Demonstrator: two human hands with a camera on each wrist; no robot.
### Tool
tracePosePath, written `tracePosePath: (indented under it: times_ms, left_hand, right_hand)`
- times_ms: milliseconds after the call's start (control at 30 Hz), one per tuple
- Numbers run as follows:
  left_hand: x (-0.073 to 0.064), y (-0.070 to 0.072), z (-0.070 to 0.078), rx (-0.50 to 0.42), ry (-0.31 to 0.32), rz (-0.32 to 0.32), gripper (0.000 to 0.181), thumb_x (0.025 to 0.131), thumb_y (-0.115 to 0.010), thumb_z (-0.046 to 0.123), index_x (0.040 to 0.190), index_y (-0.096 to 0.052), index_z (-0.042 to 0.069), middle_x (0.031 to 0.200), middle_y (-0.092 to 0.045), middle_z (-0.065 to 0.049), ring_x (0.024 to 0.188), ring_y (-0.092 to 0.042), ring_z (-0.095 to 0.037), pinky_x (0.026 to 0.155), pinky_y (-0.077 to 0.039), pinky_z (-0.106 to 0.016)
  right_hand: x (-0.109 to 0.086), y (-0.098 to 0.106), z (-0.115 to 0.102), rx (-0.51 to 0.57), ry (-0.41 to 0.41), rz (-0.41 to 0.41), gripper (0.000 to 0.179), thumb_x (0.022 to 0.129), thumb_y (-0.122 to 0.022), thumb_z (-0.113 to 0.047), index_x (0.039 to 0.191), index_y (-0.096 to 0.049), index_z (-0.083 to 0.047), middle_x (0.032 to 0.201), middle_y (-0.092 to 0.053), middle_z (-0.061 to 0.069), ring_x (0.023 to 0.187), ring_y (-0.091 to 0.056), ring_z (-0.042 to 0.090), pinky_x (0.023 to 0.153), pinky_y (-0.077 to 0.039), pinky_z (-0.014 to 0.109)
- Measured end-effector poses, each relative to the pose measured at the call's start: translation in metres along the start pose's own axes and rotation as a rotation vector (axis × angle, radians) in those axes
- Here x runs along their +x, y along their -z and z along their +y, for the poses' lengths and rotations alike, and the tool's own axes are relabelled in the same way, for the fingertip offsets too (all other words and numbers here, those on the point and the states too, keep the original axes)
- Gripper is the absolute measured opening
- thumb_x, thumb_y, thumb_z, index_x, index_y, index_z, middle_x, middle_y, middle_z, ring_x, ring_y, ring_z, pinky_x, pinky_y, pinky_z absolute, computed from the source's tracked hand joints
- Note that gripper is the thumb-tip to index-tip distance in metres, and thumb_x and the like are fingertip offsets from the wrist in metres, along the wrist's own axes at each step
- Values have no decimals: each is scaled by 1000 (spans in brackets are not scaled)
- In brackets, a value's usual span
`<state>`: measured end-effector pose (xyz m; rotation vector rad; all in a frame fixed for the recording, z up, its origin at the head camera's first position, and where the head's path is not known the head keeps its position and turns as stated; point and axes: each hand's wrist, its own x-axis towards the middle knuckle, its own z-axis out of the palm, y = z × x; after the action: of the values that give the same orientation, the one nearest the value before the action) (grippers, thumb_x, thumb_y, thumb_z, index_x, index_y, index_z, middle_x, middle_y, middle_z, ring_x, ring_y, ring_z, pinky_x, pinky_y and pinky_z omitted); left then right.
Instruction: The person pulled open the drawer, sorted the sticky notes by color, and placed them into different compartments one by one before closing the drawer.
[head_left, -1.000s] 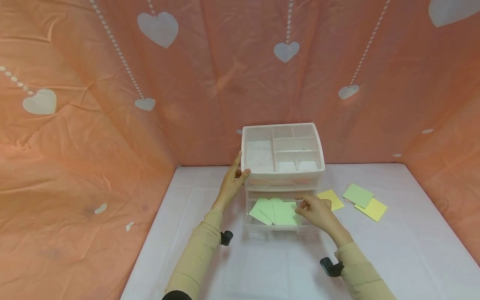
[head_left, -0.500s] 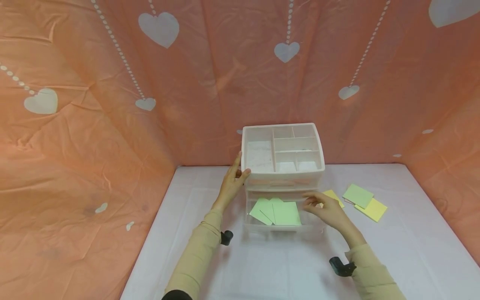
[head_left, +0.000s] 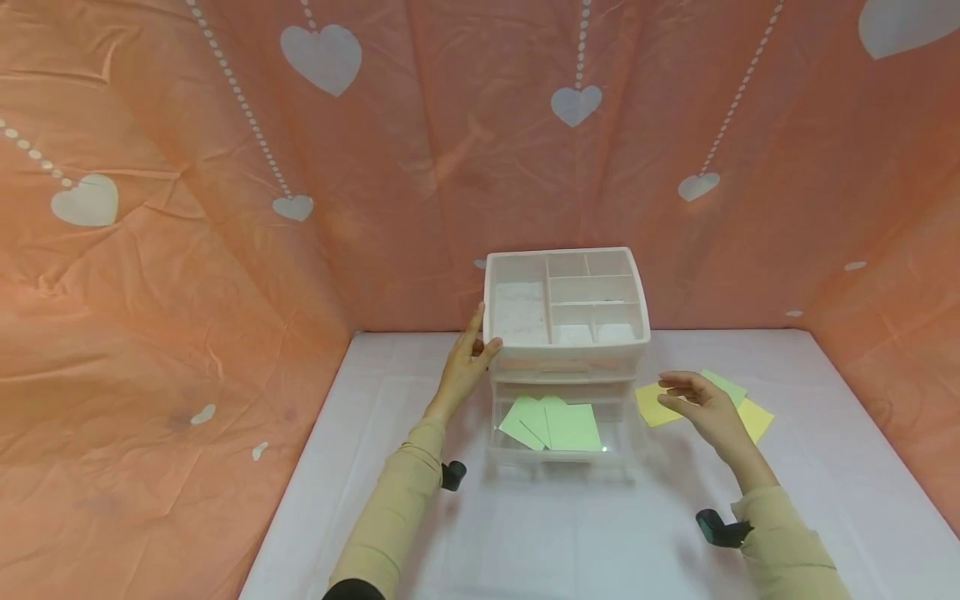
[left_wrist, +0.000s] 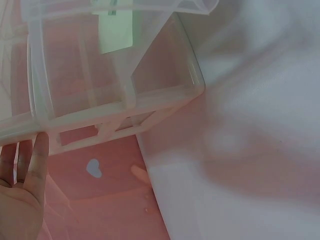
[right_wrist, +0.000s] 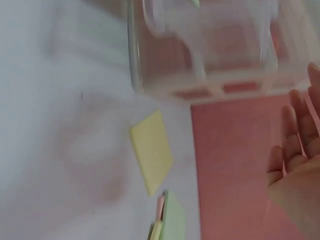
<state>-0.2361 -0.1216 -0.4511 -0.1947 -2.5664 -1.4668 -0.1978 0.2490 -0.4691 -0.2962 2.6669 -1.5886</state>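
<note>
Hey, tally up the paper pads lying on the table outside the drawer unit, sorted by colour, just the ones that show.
Yellow pads: 2
Green pad: 1
Pink pad, mostly hidden beneath the green: 1
Total: 4

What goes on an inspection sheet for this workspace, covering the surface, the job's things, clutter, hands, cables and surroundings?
Surface: white table, with notes lying to the right of the organizer.
Job's things: white organizer with its lower drawer pulled out; green notes lie in that drawer; a yellow note and a mixed note pile lie on the table.
Clutter: nothing seen.
Hands: left hand touches the organizer's left side; right hand hovers near the yellow note, holding nothing visible.
Cables: nothing seen.
Surroundings: orange backdrop with white hearts, behind and on both sides.
</note>
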Motion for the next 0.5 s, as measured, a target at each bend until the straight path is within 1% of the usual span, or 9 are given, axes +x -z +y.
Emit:
tracePosePath:
  times_ms: [67, 100, 167, 233, 300, 367, 433, 467, 500]
  left_hand:
    - [0, 0, 0, 0, 1, -1, 68, 91, -50, 51, 148, -15, 40, 102, -51, -10, 85, -51, -17, 70, -43, -26]
    - [0, 0, 0, -1, 1, 0, 68, 91, -51, 50, 148, -15, 40, 103, -51, -10, 85, -51, -17, 70, -43, -26]
    - [0, 0, 1, -1, -1, 2, 68, 92, -51, 48, 148, -15, 39, 106, -51, -9, 86, -51, -17, 70, -44, -26]
    - [0, 0, 1, 1, -2, 5, 67, 92, -52, 46, 148, -16, 38, 109, -51, -9, 86, -51, -16, 71, -44, -27]
    - [0, 0, 1, 1, -2, 7, 67, 93, -52, 44, 149, -16, 37, 110, -51, -10, 86, -51, -16, 71, -44, -27]
    - [0, 0, 1, 0, -2, 9, 67, 93, -53, 42, 149, -17, 36, 110, -51, -11, 86, -51, -16, 71, -44, -27]
    - [0, 0, 0, -2, 0, 7, 66, 93, -53, 42, 148, -17, 37, 116, -50, -10, 86, -52, -16, 71, -44, -27]
    - [0, 0, 0, -4, 0, 6, 66, 93, -53, 41, 148, -17, 37, 120, -50, -10, 86, -52, -16, 71, -44, -27]
    - [0, 0, 0, -5, 2, 5, 66, 93, -53, 41, 148, -16, 39, 123, -49, -9, 86, -52, -16, 71, -44, -27]
  right_hand:
    - [1, 8, 8, 58, -15, 29, 36, 91, -61, -28, 122, -55, -11, 104, -54, -27, 91, -49, -12, 80, -40, 7]
    - [1, 13, 12, 85, -22, 44, 33, 91, -61, -27, 120, -55, -13, 102, -53, -30, 91, -50, -13, 78, -41, 6]
    - [2, 21, 20, 125, -35, 79, 28, 91, -62, -26, 117, -56, -19, 99, -53, -32, 89, -51, -14, 76, -42, 5]
    - [2, 28, 28, 144, -50, 116, 27, 91, -62, -25, 117, -56, -21, 97, -53, -33, 88, -50, -15, 75, -42, 4]
    - [2, 34, 35, 139, -76, 149, 25, 91, -61, -27, 115, -55, -26, 94, -53, -34, 87, -49, -16, 74, -41, 4]
    - [2, 39, 43, 127, -120, 180, 23, 91, -60, -29, 114, -54, -30, 91, -52, -35, 86, -47, -17, 73, -38, 4]
    - [2, 42, 50, 104, -175, 201, 26, 92, -58, -33, 116, -53, -28, 87, -49, -36, 85, -45, -17, 73, -36, 7]
    - [2, 43, 53, 87, -204, 205, 29, 92, -57, -34, 119, -52, -24, 86, -48, -37, 84, -44, -17, 73, -36, 9]
    - [2, 44, 56, 72, -233, 209, 36, 93, -56, -36, 124, -51, -19, 85, -46, -37, 83, -43, -17, 73, -36, 10]
